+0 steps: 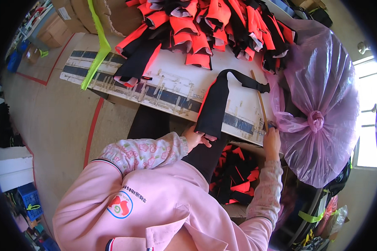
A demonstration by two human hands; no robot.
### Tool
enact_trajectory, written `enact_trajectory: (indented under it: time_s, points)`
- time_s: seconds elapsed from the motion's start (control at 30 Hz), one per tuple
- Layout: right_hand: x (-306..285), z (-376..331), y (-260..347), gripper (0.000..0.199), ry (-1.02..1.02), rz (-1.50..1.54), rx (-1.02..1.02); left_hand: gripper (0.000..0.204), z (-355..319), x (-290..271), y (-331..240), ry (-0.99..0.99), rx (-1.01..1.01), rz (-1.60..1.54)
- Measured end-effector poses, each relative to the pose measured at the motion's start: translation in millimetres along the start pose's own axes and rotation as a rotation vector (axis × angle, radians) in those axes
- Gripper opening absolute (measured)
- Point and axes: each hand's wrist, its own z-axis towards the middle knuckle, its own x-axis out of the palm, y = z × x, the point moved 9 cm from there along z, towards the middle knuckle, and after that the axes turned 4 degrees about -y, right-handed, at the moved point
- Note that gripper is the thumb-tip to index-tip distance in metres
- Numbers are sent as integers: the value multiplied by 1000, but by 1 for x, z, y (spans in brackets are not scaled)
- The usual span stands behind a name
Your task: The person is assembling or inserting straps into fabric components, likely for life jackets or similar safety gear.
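My left hand (194,139) is closed on the lower end of a black fabric piece (214,106) with a bright orange edge. The piece lies over the front edge of the worktable, and some fingertips show below its hem. From its far end a narrow black strap (247,81) bends to the right across the tabletop. My right hand (272,142) grips the lower end of a thin wooden stick (259,100), which leans up and away beside the strap's tip. Something small and blue shows at the top of that hand; I cannot make out what it is.
A big heap of black and orange fabric pieces (197,31) covers the back of the white worktable (176,79). A knotted purple plastic bag (318,100) bulges at the right. Below the table stands a box of orange and black pieces (238,175). A yellow-green strip (97,62) hangs at the left.
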Motion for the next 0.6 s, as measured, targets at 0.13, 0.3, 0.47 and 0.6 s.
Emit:
enact_trajectory:
  time_s: [0.13, 0.3, 0.47, 0.6]
  points:
    - [-10, -76, 13, 13, 333, 830, 283, 26, 3, -7, 5, -27, -3, 5]
    - [-42, -199, 8, 18, 235, 1056, 277, 27, 10, -7, 10, 5, 25, 14]
    - [-32, -294, 6, 26, 427, 953, 233, 27, 4, -4, 0, -20, 61, 37]
    - [-25, -294, 31, 26, 513, 999, 334, 22, 4, -2, -3, 7, 80, 32]
